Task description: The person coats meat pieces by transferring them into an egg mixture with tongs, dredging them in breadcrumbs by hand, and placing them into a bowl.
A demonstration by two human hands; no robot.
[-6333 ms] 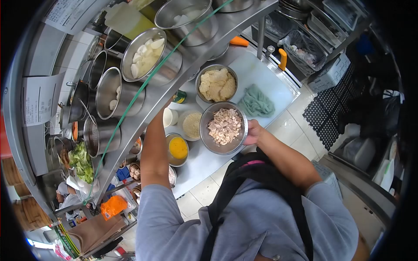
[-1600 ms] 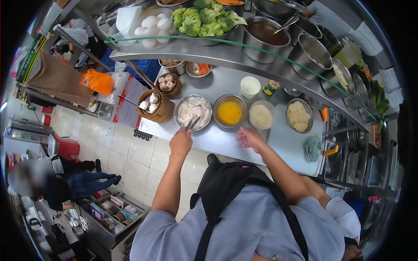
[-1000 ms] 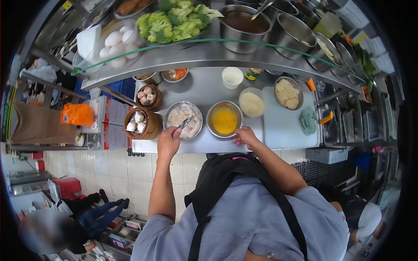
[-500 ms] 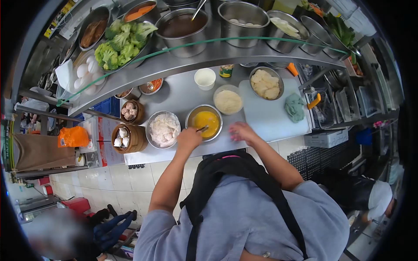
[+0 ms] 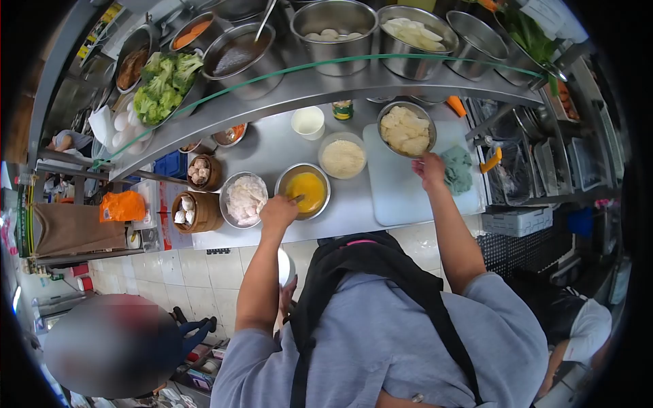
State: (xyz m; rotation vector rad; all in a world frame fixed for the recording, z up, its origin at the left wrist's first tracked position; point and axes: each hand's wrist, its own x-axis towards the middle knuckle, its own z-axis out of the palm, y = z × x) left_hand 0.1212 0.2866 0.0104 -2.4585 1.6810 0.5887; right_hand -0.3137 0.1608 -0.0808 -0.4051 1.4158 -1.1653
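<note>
My left hand [image 5: 277,212] is closed round a metal utensil [image 5: 298,198] whose end dips into yellow beaten egg [image 5: 307,190]; which kind of utensil it is, I cannot tell. The egg fills part of a steel bowl [image 5: 325,204]. My right hand [image 5: 428,171] reaches over the white cutting board [image 5: 391,197], its fingers closed at the near rim of a metal bowl [image 5: 432,129] of pale flat pieces [image 5: 406,130]. Between the two bowls sits a tub of pale crumbs [image 5: 343,156]. Left of the egg, another bowl holds whitish raw pieces [image 5: 246,200].
A glass-edged steel shelf [image 5: 326,83] with metal pots overhangs the back. Bamboo steamers [image 5: 198,216] stand at the left, a green cloth [image 5: 457,168] on the board's right. Beside my left arm, another person's hand [image 5: 287,298] is near a white bowl [image 5: 283,266]. People stand behind on both sides.
My right hand has moved forward and right from the table's front edge to the bowl of pale pieces. My left hand keeps the utensil in the egg. Another person's hand and a white bowl have appeared.
</note>
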